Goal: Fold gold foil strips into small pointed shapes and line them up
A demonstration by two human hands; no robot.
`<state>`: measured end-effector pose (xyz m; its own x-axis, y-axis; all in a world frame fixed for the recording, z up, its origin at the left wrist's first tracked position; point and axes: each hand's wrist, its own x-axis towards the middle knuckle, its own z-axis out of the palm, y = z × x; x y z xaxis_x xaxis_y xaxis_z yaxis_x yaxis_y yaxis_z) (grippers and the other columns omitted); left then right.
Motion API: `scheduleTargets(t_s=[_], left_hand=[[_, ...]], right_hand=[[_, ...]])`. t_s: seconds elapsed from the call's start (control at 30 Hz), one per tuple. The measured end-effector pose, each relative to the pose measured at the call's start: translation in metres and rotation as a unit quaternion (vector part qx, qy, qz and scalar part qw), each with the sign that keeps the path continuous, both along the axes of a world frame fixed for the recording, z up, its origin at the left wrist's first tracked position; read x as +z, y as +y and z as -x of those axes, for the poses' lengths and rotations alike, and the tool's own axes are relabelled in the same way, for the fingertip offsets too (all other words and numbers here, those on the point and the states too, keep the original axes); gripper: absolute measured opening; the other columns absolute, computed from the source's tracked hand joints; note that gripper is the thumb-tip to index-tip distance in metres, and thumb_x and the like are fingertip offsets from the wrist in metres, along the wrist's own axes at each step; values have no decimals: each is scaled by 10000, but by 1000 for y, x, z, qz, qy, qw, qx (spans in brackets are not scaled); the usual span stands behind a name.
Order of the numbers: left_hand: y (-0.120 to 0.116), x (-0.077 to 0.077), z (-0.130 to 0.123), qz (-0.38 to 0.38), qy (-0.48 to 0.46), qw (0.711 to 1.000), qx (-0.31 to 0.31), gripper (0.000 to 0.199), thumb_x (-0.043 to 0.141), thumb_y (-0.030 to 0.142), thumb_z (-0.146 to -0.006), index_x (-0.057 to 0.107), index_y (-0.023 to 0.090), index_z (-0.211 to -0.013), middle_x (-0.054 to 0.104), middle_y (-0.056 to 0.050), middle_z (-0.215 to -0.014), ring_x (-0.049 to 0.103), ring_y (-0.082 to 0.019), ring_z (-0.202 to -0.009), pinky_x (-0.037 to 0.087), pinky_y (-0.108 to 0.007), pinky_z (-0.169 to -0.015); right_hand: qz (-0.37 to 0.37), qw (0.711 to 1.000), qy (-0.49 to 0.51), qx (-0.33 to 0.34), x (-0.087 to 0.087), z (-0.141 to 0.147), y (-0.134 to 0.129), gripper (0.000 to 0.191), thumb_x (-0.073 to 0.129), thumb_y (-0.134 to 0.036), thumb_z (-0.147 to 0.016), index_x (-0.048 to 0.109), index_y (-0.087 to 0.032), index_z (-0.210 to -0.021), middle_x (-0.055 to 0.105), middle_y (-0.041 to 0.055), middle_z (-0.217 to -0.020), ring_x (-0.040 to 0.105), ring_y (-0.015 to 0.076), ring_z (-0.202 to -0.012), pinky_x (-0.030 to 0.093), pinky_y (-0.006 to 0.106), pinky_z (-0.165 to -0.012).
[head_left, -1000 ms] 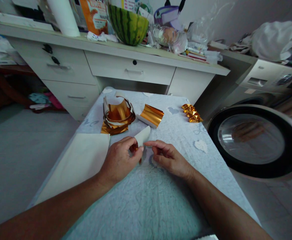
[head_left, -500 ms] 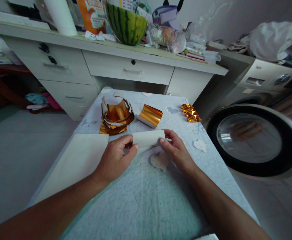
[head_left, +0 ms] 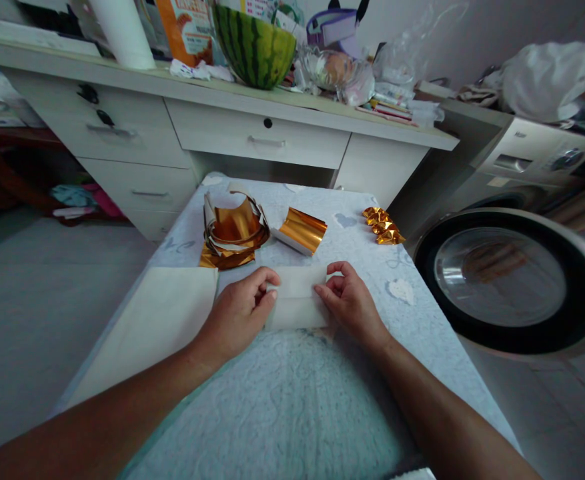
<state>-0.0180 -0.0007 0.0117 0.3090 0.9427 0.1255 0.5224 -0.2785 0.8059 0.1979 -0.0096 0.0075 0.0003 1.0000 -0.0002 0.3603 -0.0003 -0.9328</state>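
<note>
A creased white paper (head_left: 299, 298) spans left hand (head_left: 245, 310) and right hand (head_left: 349, 300), fingers pinched closed on its ends, above the cloth-covered bench (head_left: 292, 400). Behind lie curled gold foil (head_left: 235, 230), a gold sheet (head_left: 303, 230) and folded gold pieces (head_left: 383, 225).

On the front panel of the washing machine (head_left: 537, 150) we can see one small brand name, which looks like "Haier". On the orange bag (head_left: 186, 30) there are pale letters, but they are too blurred for us to read. Also the blue curly writing on the tablecloth (head_left: 292, 400) we cannot make out.
</note>
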Motion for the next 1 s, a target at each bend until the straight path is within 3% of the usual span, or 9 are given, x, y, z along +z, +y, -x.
scheduleTargets(t_s=[0.13,0.3,0.5,0.67,0.87,1.0], left_hand=[[1,0,0,-67,109,991,-38,160,506,182,-864,644,221,-933,680,0,-817,626,-164,-720,426,-264,-640],[2,-5,-2,-113,190,973,-64,189,496,202,-894,677,220,-947,711,-33,-878,655,-203,-861,464,-322,-779],[1,-7,-3,-131,258,954,-75,190,511,198,-895,689,230,-952,678,-37,-838,637,-220,-855,453,-357,-782],[1,-7,-2,-178,262,946,-71,177,556,175,-864,716,231,-917,602,-49,-855,561,-228,-841,428,-365,-752],[6,-21,-1,-167,184,955,-164,374,483,51,-834,706,274,-1033,619,-23,-897,544,-194,-870,436,-317,-765],[4,-19,-2,-155,184,955,-176,381,474,61,-833,702,270,-1055,624,-29,-913,554,-191,-871,452,-317,-772]], right_hand=[[-52,989,-135,-9,0,0,-1,243,591,-234,-820,430,-242,-1002,480,-100,-563,460,121,-507,316,241,-528],[-72,972,-221,23,-3,0,0,60,573,-217,-842,515,-227,-857,517,-48,-639,475,128,-580,323,254,-573],[-106,949,-289,65,-8,-1,3,52,594,-160,-828,570,-205,-834,583,7,-740,507,157,-709,366,278,-665],[-114,942,-306,75,-9,-1,3,59,600,-134,-825,585,-191,-833,588,21,-763,506,171,-748,375,294,-710],[-98,938,-317,100,-4,-4,4,66,591,-120,-824,614,-178,-848,594,31,-783,512,172,-761,380,298,-725],[-78,935,-305,161,5,-16,5,234,508,-39,-806,631,-174,-952,619,41,-840,540,168,-795,410,300,-765]])
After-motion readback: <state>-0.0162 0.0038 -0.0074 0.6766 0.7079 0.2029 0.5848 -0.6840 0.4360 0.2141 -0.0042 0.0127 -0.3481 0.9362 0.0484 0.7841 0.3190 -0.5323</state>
